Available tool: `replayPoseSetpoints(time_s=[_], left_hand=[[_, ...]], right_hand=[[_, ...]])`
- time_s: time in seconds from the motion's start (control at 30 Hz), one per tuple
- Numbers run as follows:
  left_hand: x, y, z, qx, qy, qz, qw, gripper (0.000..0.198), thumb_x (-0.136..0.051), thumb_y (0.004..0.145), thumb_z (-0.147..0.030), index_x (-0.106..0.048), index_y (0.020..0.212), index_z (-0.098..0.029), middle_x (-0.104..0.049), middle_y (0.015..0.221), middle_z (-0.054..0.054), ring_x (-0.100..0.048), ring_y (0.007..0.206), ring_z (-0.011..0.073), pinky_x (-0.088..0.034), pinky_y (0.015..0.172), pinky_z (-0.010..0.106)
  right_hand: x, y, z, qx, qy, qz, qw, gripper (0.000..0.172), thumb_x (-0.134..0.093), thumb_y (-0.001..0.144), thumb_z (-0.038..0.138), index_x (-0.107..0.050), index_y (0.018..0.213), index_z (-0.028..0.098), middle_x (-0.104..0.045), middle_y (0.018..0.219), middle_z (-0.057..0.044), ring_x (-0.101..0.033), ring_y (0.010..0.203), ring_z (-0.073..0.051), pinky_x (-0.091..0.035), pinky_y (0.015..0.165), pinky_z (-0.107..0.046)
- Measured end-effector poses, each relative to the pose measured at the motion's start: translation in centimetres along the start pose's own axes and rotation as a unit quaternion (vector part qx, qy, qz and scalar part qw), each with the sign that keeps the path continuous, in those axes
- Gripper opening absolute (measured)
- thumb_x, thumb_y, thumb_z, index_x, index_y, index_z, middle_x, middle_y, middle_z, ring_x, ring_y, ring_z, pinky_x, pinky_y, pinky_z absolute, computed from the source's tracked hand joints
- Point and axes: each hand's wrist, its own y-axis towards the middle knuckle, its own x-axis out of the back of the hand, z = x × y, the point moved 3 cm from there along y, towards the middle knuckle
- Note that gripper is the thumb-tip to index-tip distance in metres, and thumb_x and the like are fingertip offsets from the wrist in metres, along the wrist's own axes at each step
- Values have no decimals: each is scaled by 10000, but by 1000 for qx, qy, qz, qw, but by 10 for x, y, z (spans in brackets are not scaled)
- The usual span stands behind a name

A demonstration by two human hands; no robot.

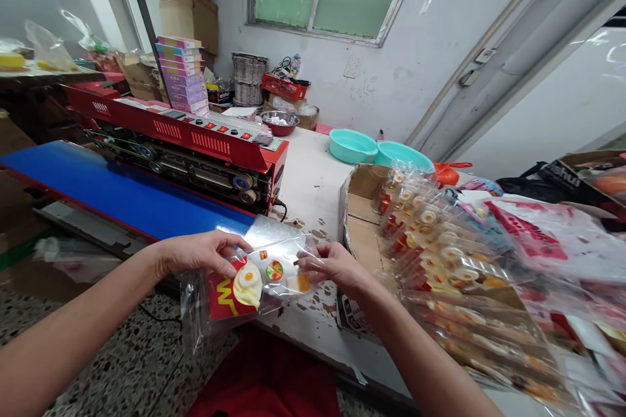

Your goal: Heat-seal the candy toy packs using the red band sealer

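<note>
Between my two hands is a clear plastic bag [274, 296] with small toy food pieces inside. A red fries-style box with a yellow mark, a fried egg piece [250, 275] and a round pizza-like piece [274, 270] show through the film. My left hand [208, 254] pinches the bag's upper left edge, thumb over the red box. At the right end, the fingers of my right hand [332, 266] are closed on the bag's edge. Both hands hold it above the table's front edge, by the end of the blue conveyor belt [137, 192].
A red sealing machine [180, 143] runs along the belt. To the right, a cardboard box [364, 234] holds rows of similar filled bags [425, 228]. Turquoise basins [352, 146] stand behind it. Plastic packaging [548, 234] is heaped at the far right.
</note>
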Motion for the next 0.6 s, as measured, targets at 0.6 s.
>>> replayPoseSetpoints(time_s=[0.6], left_hand=[[-26,-51,82,-58,-221,-442,867,803,-836,578,-441,-469,1251,-203,-676,720,28,-600,546,133,-453,481,193]], right_hand=[[10,-1,-16,-56,82,-21,995,571,-909,397,421,-517,710,150,-597,770,2,-609,712,-141,-539,609,-271]])
